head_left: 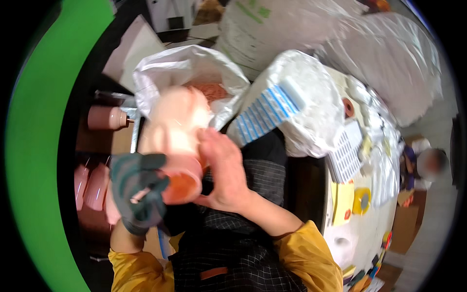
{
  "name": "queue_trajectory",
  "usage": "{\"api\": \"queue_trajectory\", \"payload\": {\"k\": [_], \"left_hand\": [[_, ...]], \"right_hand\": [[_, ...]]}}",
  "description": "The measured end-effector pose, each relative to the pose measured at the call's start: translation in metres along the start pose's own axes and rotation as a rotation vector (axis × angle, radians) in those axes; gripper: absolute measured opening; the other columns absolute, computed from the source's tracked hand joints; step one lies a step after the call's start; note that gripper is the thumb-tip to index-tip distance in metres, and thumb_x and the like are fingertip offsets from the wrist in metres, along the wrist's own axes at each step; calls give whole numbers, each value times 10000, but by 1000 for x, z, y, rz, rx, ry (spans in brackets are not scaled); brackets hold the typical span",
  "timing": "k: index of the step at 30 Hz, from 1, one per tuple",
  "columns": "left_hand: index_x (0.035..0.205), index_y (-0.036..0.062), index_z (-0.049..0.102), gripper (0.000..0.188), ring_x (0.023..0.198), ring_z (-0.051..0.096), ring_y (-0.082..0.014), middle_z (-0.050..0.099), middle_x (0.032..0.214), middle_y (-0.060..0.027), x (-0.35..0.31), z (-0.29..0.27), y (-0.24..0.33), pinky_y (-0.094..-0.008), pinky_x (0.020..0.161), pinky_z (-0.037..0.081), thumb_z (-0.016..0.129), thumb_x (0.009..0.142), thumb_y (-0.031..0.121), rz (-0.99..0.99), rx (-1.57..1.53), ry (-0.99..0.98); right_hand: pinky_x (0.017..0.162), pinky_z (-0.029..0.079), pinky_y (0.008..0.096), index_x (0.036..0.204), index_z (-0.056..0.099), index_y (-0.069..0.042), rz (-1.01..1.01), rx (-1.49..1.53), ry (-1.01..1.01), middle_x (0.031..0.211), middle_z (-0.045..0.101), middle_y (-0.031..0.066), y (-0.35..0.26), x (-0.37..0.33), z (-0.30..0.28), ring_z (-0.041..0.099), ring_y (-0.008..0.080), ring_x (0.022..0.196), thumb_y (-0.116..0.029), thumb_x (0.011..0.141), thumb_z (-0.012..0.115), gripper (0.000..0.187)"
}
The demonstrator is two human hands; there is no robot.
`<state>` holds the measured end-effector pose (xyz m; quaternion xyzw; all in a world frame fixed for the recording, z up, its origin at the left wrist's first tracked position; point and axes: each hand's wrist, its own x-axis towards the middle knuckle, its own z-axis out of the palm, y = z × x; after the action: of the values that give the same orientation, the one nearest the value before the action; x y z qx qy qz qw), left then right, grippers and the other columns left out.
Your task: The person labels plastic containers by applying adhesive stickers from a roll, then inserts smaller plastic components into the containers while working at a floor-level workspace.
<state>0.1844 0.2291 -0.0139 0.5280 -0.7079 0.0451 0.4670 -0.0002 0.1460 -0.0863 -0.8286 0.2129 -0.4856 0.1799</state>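
A pale flesh-coloured, hollow moulded piece, blurred by motion, is tilted in front of me with its round orange-pink opening toward my body. Bare, my right hand grips the piece's right side, fingers along it and thumb near the rim. My left hand, in a dark green-grey glove, is curled closed at the left of the opening. A small, thin pale bit shows among its fingers; blur hides what it is. Behind the piece stands a white bag, with pinkish-orange scraps inside.
Several pink bottle-like pieces lie at my left, below another pink piece. A second white bag holds a blue-striped packet. The right-hand table bears yellow tape and a white grid tray. Large plastic sacks stand behind.
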Motion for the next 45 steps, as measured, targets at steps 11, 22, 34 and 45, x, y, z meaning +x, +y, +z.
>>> {"api": "queue_trajectory", "payload": {"k": [11, 22, 34, 45], "left_hand": [[1172, 118, 639, 375, 1195, 592, -312, 611, 1323, -101, -86, 105, 11, -533, 1077, 467, 773, 875, 304, 227, -2, -367], [941, 62, 675, 237, 909, 664, -289, 666, 952, -116, -113, 129, 3, -566, 1042, 493, 801, 774, 174, 100, 53, -572], [1526, 1, 339, 953, 1358, 500, -445, 473, 1514, -245, -5, 135, -69, -554, 1165, 380, 889, 772, 190, 104, 67, 97], [1407, 12, 511, 798, 1149, 607, -397, 594, 1282, -185, -65, 151, 24, -508, 1065, 479, 878, 764, 308, -8, -75, -409]], "right_hand": [[1080, 385, 502, 1418, 565, -98, 461, -12, -121, 1455, 549, 109, 16, -101, -24, 488, 399, 1297, -298, 663, 900, 850], [1123, 353, 508, 1382, 595, -131, 493, 57, -223, 1410, 578, 97, 37, -125, -11, 477, 375, 1352, -301, 690, 863, 762], [955, 527, 469, 1248, 690, -136, 189, -87, 141, 1300, 621, 163, 76, -8, -53, 601, 378, 1179, -32, 690, 756, 572], [739, 570, 394, 982, 726, -93, 390, -961, 282, 955, 730, 59, 158, -62, -241, 706, 293, 869, -10, 801, 735, 200]]}}
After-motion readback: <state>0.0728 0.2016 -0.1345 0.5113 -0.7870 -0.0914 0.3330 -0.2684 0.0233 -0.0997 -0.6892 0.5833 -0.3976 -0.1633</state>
